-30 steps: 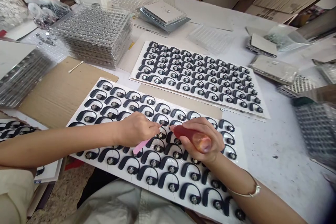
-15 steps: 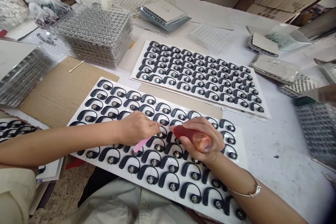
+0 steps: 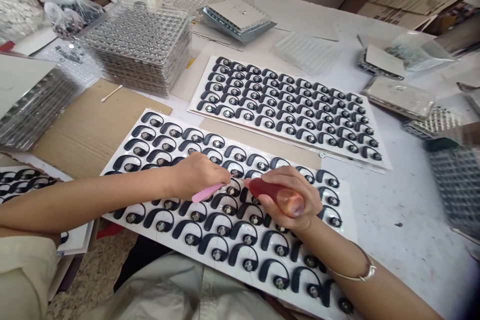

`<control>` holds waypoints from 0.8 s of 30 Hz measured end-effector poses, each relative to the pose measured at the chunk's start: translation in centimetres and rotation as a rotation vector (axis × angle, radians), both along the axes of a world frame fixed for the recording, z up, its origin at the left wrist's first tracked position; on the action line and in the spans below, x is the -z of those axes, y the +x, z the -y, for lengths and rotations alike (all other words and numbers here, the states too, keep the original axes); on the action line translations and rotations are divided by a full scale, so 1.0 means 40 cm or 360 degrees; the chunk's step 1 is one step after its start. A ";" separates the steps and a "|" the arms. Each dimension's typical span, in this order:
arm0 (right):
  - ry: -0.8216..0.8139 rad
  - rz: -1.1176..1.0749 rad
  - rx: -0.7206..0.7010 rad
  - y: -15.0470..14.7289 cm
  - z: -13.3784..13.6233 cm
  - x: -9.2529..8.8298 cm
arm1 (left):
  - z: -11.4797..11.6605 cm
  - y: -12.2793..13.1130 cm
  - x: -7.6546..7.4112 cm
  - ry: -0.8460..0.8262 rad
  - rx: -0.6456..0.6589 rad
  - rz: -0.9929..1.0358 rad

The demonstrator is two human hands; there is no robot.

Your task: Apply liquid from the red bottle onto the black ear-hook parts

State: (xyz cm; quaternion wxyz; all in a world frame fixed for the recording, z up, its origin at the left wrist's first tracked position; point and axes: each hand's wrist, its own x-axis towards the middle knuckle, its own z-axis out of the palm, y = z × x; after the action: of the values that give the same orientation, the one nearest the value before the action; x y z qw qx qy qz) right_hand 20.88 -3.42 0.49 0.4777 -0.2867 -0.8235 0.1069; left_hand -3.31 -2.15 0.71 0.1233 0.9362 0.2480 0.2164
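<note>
Earhook sheet [image 3: 347, 206] on cluttered white table [image 3: 405, 200]

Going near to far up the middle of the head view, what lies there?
Pale clothing → near ear-hook sheet → left hand with pink tool, right hand with red-handled tool → cardboard strip → far ear-hook sheet → clear tray.

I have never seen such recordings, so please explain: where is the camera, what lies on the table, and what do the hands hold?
There is no machine: a person works with two bare hands, filmed by a camera on their head, looking down. The left hand holds a thin pink tool; the right hand grips a red-handled tool. Both work over a white sheet with rows of black ear-hook parts. A second sheet, stacked clear trays and cardboard also lie on the table.
</note>
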 end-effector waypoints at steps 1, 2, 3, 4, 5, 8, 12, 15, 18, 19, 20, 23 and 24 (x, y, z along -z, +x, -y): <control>0.0003 -0.0003 0.0001 0.001 0.000 0.001 | -0.005 -0.001 -0.001 -0.0064 0.0008 0.0027; 0.0005 -0.0004 0.0000 0.001 -0.001 0.001 | -0.009 -0.002 -0.002 -0.0136 0.0011 0.0057; 0.0007 -0.0005 -0.0001 0.002 -0.001 0.002 | -0.013 -0.003 -0.003 -0.0208 0.0007 0.0089; 0.0010 -0.0006 -0.0003 0.002 -0.002 0.002 | -0.016 -0.003 -0.005 -0.0267 -0.0007 0.0115; 0.0013 -0.0006 -0.0005 0.002 -0.002 0.001 | -0.017 -0.004 -0.006 -0.0316 -0.0022 0.0136; 0.0022 0.0005 -0.0001 0.002 -0.002 0.000 | -0.019 -0.004 -0.011 -0.0423 -0.0061 0.0176; 0.0005 0.0039 -0.0006 0.005 -0.003 0.000 | -0.021 -0.005 -0.018 -0.0523 -0.0105 0.0178; 0.0014 0.0061 -0.0006 0.007 -0.003 0.001 | -0.024 -0.006 -0.021 -0.0568 -0.0114 0.0215; 0.0033 0.0079 -0.0017 0.008 -0.003 0.004 | -0.027 -0.005 -0.021 -0.0590 -0.0122 0.0247; 0.0037 0.0083 -0.0027 0.009 -0.003 0.005 | -0.027 -0.004 -0.022 -0.0603 -0.0124 0.0260; 0.0039 0.0087 -0.0040 0.010 -0.003 0.007 | -0.028 -0.004 -0.022 -0.0623 -0.0123 0.0273; 0.0064 0.0102 -0.0073 0.010 -0.003 0.011 | -0.033 -0.002 -0.024 -0.0707 -0.0109 0.0292; 0.0084 0.0107 -0.0083 0.009 -0.003 0.011 | -0.035 -0.002 -0.025 -0.0735 -0.0112 0.0290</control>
State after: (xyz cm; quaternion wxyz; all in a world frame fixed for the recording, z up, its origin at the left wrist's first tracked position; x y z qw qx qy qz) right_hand 21.25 -3.30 0.06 0.4542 -0.2560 -0.8488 0.0878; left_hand -3.39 -0.76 1.72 0.3482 0.8506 0.3112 0.2416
